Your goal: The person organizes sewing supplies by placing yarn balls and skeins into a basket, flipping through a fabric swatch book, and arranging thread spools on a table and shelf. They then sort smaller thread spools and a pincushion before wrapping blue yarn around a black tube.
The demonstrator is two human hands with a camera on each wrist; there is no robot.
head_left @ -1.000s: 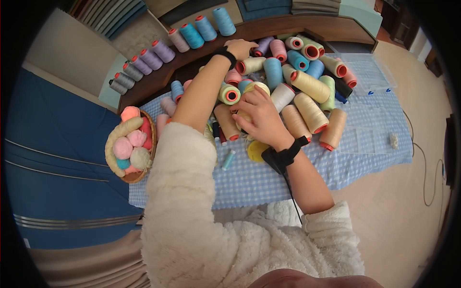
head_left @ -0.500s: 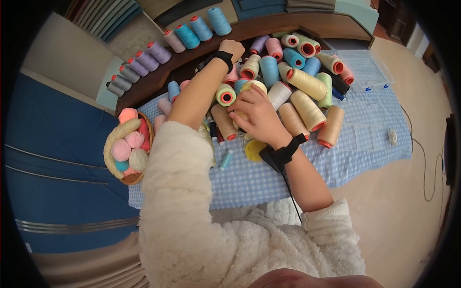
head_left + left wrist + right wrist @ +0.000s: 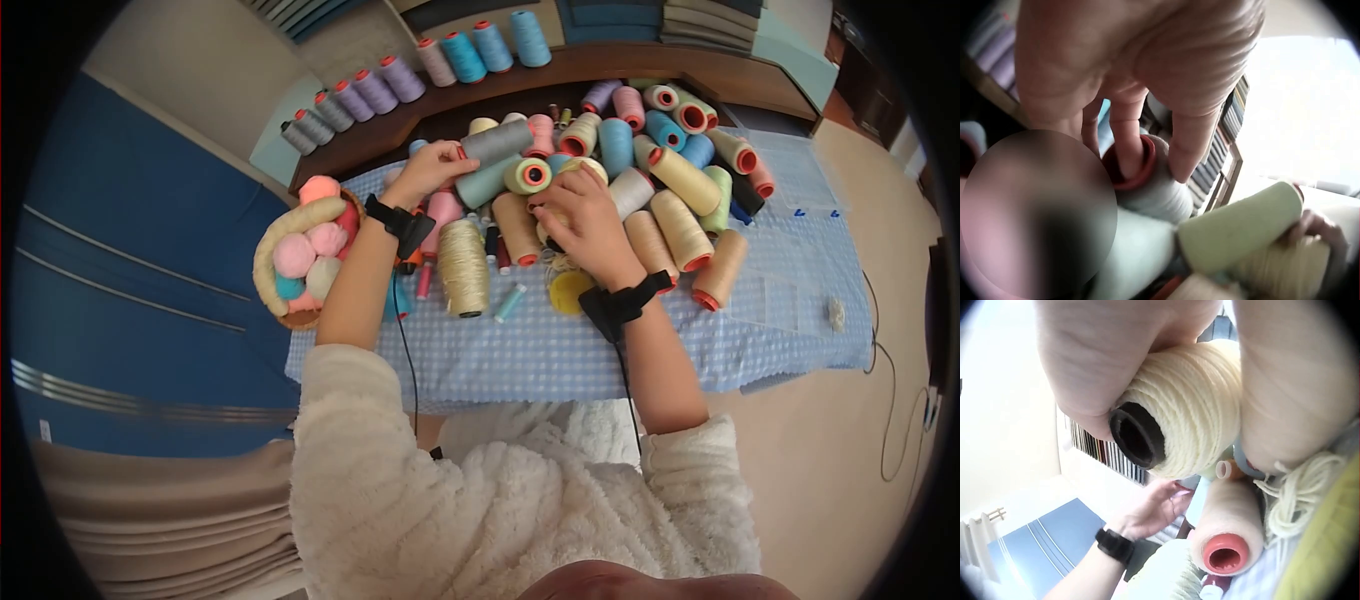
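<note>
A grey thread cone (image 3: 497, 143) is pinched at its red-rimmed end by my left hand (image 3: 431, 171); the left wrist view shows one finger inside the red rim (image 3: 1142, 164) and the thumb or another finger on the outer side. Beneath it lies a grey-green cone (image 3: 487, 184). My right hand (image 3: 589, 222) grips a cream yarn spool (image 3: 1191, 406), whose dark core end faces the camera in the right wrist view. Beside that spool are a pale green cone (image 3: 527, 175) and a beige cone (image 3: 516, 229). Loose cream yarn (image 3: 1307, 487) hangs near the right hand.
Many thread cones (image 3: 684, 180) crowd the checked cloth (image 3: 520, 370) to the right. A basket of yarn balls (image 3: 301, 318) stands at left. More spools (image 3: 400, 78) line the raised wooden shelf (image 3: 590, 68). Cables hang from both wrists.
My left hand has come back toward the body and left, now with the grey cone. The head view has shifted, and a large cream spool shows beside the left forearm. The right hand keeps its grip.
</note>
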